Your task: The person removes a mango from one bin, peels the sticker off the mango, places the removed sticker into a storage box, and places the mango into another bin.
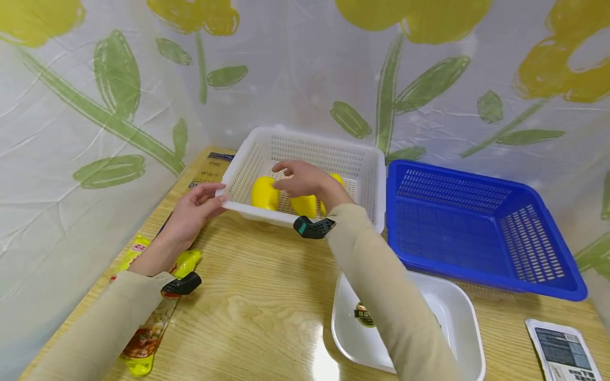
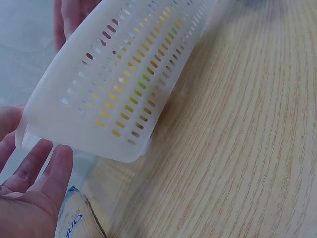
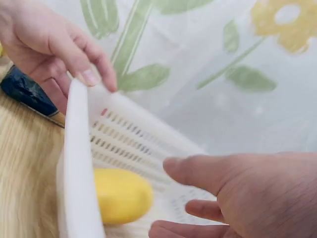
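A white plastic basket (image 1: 324, 153) with slotted walls stands at the back of the table. Inside lie several smooth, rounded yellow objects (image 1: 264, 194), partly hidden behind my right arm; their kind is not clear. My left hand (image 1: 183, 217) grips the basket's front left corner, thumb over the rim (image 3: 77, 124) and fingers beneath it. My right hand (image 1: 305, 180) hovers inside the basket, above the yellow objects, fingers loosely bent with nothing between them. In the right wrist view, one yellow object (image 3: 124, 196) lies beside the near wall, apart from my right fingers.
Right of the white basket is a blue slotted basket (image 1: 448, 227). A white tray (image 1: 350, 338) sits in front, partly under my right forearm, with a black-and-gold label (image 1: 364, 316) in it. Yellow food packaging (image 1: 143, 338) lies at left, a flat pouch (image 1: 564, 349) at far right.
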Demonstrator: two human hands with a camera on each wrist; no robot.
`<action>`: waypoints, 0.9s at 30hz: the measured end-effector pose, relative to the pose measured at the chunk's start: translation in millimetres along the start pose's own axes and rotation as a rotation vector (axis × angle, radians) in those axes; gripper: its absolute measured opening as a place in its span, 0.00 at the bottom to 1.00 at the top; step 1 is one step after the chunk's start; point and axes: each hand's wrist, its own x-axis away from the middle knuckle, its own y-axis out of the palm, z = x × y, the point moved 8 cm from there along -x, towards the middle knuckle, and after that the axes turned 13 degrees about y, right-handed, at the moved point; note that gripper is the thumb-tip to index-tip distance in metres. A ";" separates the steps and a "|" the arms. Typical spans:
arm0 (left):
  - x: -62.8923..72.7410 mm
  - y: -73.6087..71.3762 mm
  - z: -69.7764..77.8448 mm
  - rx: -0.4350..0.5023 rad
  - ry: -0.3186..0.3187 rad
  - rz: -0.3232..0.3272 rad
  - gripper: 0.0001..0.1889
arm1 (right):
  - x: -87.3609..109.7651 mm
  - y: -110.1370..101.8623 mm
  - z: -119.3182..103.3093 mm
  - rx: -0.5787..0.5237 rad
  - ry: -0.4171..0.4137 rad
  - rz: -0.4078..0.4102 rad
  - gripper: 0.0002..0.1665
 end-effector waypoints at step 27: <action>2.5 -13.7 -3.3 -0.071 -0.032 -0.003 0.27 | 225.0 -75.6 189.4 -0.200 -0.174 0.545 0.25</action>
